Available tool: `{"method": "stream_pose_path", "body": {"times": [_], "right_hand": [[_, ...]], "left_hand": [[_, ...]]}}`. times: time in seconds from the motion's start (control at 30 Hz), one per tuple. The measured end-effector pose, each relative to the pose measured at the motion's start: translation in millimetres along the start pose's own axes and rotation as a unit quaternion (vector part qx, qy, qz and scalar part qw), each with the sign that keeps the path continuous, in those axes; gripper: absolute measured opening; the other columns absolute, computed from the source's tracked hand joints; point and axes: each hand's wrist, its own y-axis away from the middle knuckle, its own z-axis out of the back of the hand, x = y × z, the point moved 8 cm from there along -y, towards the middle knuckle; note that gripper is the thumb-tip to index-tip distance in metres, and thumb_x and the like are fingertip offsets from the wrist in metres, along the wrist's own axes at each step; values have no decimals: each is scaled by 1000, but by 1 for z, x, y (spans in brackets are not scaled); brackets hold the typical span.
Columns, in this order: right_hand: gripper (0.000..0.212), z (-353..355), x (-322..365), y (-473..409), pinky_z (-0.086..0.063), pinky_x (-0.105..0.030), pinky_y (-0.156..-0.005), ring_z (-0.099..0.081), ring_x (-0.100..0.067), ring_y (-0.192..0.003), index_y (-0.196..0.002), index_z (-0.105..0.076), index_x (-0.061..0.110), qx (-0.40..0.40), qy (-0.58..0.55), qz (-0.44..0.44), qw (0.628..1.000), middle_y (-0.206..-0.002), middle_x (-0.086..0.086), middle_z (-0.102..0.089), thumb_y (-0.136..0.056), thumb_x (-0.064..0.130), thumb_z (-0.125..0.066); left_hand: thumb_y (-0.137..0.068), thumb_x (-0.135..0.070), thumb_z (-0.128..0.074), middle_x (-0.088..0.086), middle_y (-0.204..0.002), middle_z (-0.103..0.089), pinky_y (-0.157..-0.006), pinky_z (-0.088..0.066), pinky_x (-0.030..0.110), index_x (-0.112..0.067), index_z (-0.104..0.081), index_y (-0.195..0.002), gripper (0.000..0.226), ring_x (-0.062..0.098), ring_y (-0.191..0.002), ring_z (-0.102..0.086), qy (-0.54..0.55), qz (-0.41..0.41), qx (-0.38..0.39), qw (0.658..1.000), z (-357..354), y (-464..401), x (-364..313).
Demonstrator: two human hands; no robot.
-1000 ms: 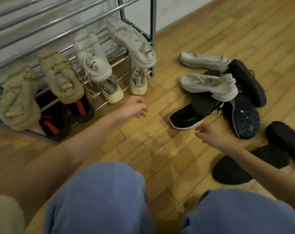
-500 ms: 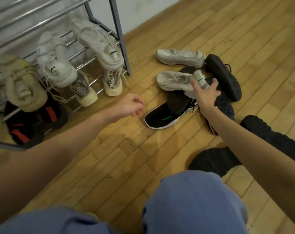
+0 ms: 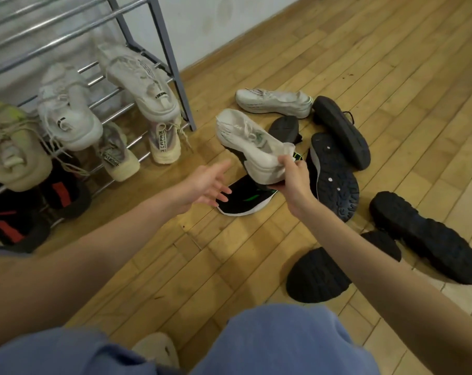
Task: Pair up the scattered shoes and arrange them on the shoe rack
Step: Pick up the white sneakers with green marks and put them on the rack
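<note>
The shoe rack holds pale and black sneakers. The right hand grips a white sneaker by its heel, toe pointing up-left toward the rack; the left hand hangs spread, holding nothing.

You get soft, even indoor light; the floor is brightest toward 1 o'clock, shadows faint, wide-angle bending at edges, slight overall softness.

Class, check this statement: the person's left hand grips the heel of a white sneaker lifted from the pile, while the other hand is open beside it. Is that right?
Not quite. In the head view it is the right hand that grips the heel of the white sneaker. The left hand is the open one beside it, holding nothing. The rest stands.
</note>
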Motion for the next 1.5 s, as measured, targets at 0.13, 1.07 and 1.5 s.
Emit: {"method": "stream_pose_path", "body": {"times": [0.13,1.07,1.5], "right_hand": [[22,-18,-5,11,-56,-44,-85,-56,-19,-102,-112,-41,9,52,-40,1,998,-114,-5,-49,-97,23,-49],[38,-46,94,-271,-25,-53,-110,-33,-45,-128,-127,-48,5,-79,781,172,596,-129,-18,-46,-89,5,-51],[25,-94,139,-177,-32,-38,-95,-42,-33,-115,-104,-64,3,-234,629,382,635,-113,-15,-57,-90,7,-44]], "left_hand": [[-91,-59,-44,12,-98,-71,-68,-51,32,-7,-56,-119,60,24,-84,-69,7,-37,-17,999,-12,-13,-15],[-80,-7,-73,6,-95,-73,-82,-57,32,-10,-66,-98,19,16,-87,-70,176,-76,-119,974,26,-140,17],[-81,-4,-71,-3,-88,-70,-66,-54,17,-15,-62,-95,20,5,-78,-67,170,-126,-128,969,49,-109,16]]}}
